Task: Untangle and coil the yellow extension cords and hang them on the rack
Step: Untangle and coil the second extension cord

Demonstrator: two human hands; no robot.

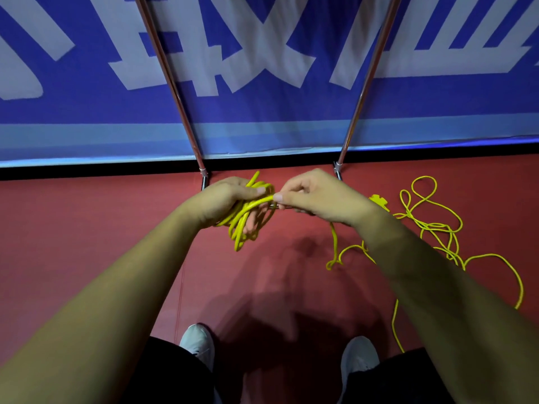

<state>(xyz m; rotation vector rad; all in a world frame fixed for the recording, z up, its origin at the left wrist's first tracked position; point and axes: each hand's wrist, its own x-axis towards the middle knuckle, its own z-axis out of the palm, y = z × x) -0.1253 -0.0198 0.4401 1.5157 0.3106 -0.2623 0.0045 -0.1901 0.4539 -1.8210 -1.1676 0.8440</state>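
Yellow extension cord, round and smooth-sheathed, sits as a small bundle of loops in the left grip. Its fingers and thumb curl around several turns, and the loops hang below it, clear of the red floor. Just to its right, almost touching, the right grip pinches a single strand between thumb and forefinger; the strand arches out of the bundle straight into the pinch.

Under the right grip the cord drops away to the loose yellow tangle, which sprawls on the floor to the right of and below that grip. A chunky yellow plug block lies just behind the right wrist. Whether the tangle is one cord or several I cannot tell. Beyond both grips the shiny metal rack rises as two slanting poles, their feet just past the knuckles, in front of a blue banner with pale lettering.

This looks like another turn being laid onto the bundle, with most of the length yet to gather and nothing on the visible part of the rack.

Several things could go wrong from here:
- Drawing the strand hard could cinch the crossed loops of the tangle into a knot.
- The plug block could catch in one of those loops and jerk the line.
- The turns in the left grip are uneven, so one may slip off the fingers as more are added.
- A run of cord lies beside the pale shoe and could be stepped on.
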